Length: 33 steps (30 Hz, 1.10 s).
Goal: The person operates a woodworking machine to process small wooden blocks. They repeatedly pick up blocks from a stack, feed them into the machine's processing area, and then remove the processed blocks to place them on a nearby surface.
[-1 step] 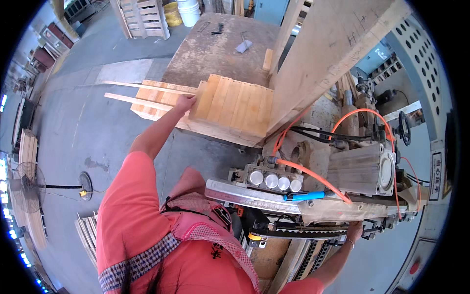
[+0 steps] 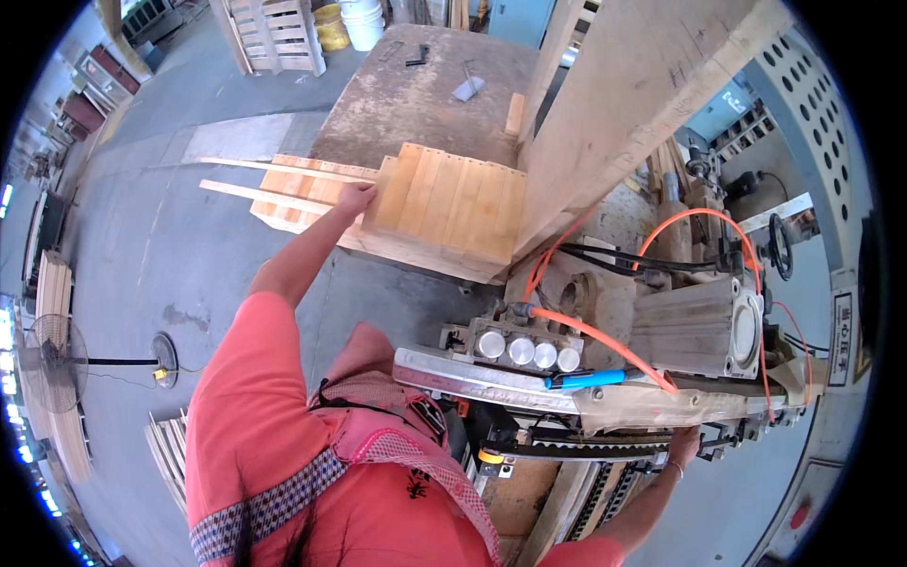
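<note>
My left hand reaches out to a stack of pale wooden blocks or strips. Its fingers are closed at the end of a long thin wooden strip, beside the taller stack of strips. A second thin strip lies just beyond it, and both jut out to the left over a lower row of wood pieces. My right hand is at the right end of the machine's front rail, next to small black fittings. Its fingers are mostly hidden there.
A brown worktable carries small tools behind the stacks. A tall wooden panel rises to their right. Orange hoses, a row of round silver knobs and a grey cylinder sit on the machine. A fan stands left.
</note>
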### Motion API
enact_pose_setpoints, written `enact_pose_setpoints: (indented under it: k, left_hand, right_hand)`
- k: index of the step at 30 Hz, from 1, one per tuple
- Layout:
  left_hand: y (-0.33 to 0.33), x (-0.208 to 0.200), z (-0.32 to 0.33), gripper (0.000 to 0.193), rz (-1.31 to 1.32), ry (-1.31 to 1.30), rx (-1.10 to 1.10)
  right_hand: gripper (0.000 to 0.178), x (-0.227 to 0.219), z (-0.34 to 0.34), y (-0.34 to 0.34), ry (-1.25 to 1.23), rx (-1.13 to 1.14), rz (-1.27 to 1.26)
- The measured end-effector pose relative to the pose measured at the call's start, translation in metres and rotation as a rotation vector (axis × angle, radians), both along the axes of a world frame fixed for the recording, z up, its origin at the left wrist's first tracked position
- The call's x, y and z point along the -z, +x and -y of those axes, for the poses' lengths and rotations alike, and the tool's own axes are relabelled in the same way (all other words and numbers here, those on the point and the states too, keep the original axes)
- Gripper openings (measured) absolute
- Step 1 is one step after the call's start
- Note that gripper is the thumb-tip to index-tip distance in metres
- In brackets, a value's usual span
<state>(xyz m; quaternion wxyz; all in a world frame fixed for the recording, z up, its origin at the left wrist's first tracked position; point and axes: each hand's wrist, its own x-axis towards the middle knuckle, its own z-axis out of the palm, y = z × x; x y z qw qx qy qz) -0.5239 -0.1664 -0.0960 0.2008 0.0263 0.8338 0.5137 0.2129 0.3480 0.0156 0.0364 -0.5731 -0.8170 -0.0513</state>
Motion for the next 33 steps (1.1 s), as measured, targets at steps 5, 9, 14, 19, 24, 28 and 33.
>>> enact_pose_setpoints:
  k: [5, 9, 14, 19, 24, 28, 33]
  left_hand:
    - [0.000, 0.005, 0.003, 0.028, -0.036, 0.013, 0.009]
    - [-0.015, 0.027, -0.015, 0.034, -0.173, -0.169, 0.073]
    - [-0.014, 0.024, 0.003, 0.034, -0.100, -0.145, 0.011]
    - [0.052, 0.014, 0.045, 0.031, -0.218, 0.143, -0.110]
    - [0.277, -0.029, 0.033, 0.018, 0.182, 0.062, 0.045]
    - [0.432, -0.113, -0.056, 0.017, -0.232, 0.015, 0.763]
    - [0.510, -0.126, -0.132, 0.027, -0.537, 0.200, 1.139]
  right_hand:
    - [0.035, -0.007, 0.008, -0.009, -0.053, 0.019, 0.041]
    - [0.037, 0.003, 0.003, 0.031, 0.000, 0.006, -0.045]
    - [0.045, -0.007, 0.003, 0.000, -0.084, 0.054, 0.095]
    - [0.042, -0.023, 0.018, -0.015, -0.055, 0.079, 0.077]
    - [0.043, -0.026, 0.019, -0.004, -0.083, 0.073, 0.042]
    - [0.048, -0.019, 0.012, -0.006, -0.092, 0.034, 0.000]
    - [0.033, -0.027, 0.015, -0.012, -0.081, 0.091, -0.057]
